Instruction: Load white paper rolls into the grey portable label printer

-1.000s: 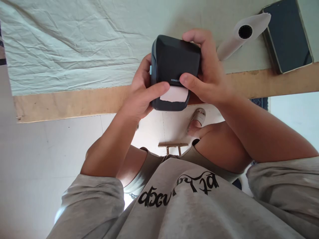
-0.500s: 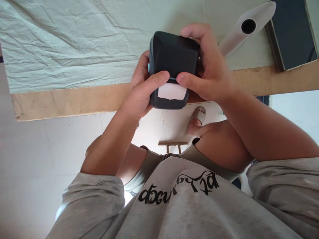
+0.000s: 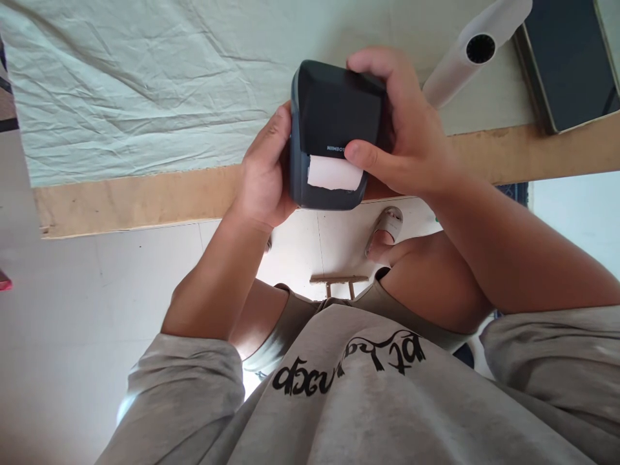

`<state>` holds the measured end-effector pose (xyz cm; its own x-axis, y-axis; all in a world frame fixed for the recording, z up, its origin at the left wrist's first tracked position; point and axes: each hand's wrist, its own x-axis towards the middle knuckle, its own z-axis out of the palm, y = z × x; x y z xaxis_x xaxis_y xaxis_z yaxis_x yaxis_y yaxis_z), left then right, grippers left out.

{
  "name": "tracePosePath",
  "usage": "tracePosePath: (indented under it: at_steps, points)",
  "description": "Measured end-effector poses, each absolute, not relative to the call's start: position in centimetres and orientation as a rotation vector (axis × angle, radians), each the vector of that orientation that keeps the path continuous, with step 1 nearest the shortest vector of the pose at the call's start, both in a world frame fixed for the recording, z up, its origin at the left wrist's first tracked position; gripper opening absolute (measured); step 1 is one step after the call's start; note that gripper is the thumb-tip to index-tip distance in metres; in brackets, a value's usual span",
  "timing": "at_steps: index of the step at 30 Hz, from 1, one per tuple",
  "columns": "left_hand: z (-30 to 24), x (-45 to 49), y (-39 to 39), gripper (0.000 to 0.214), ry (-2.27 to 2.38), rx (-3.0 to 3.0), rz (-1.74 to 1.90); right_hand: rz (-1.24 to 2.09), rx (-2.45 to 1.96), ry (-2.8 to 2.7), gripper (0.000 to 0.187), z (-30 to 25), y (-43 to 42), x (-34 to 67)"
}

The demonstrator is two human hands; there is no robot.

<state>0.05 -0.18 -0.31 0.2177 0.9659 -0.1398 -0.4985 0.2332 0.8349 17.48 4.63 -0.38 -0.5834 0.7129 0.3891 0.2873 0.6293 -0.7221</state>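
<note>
A dark label printer (image 3: 339, 106) marked NIIMBOT is held between both hands, just above the table's front edge. White label paper (image 3: 334, 173) sticks out of its slot, with an uneven torn edge. My left hand (image 3: 267, 169) grips the printer's left side, its thumb lying along that side and its other fingers hidden. My right hand (image 3: 407, 126) wraps round the right side. Its thumb rests beside the lettering, near the paper, and its forefinger reaches over the top corner.
A pale cloth (image 3: 145, 84) covers the table, whose bare wooden edge (image 3: 135, 197) faces me. Beyond my right hand lie a white cylindrical device (image 3: 455, 71) with a round black face and a dark tablet-like slab (image 3: 566, 64). Below is a tiled floor (image 3: 121, 290).
My left thumb has moved off the printer's front onto its left side, uncovering more of the lettering. My right hand keeps nearly the same hold.
</note>
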Motion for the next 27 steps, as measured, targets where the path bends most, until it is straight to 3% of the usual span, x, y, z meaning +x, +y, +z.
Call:
tracePosePath:
  at_steps: [14,20,24,27]
  points:
    - [-0.2,0.0,0.0,0.021,0.892,0.806,1.223,0.738,-0.713,-2.247,0.06,0.0,4.7,17.7]
    - [0.1,0.8,-0.1,0.035,0.844,0.772,1.209,0.247,-0.864,-2.203,0.058,1.6,4.7,18.4]
    - [0.2,0.9,-0.2,0.013,0.9,0.794,1.222,0.225,-1.001,-1.987,0.033,2.9,3.9,18.6]
    - [0.1,0.7,-0.2,0.014,0.865,0.786,1.228,0.38,-1.095,-1.855,0.017,3.4,3.4,18.2]
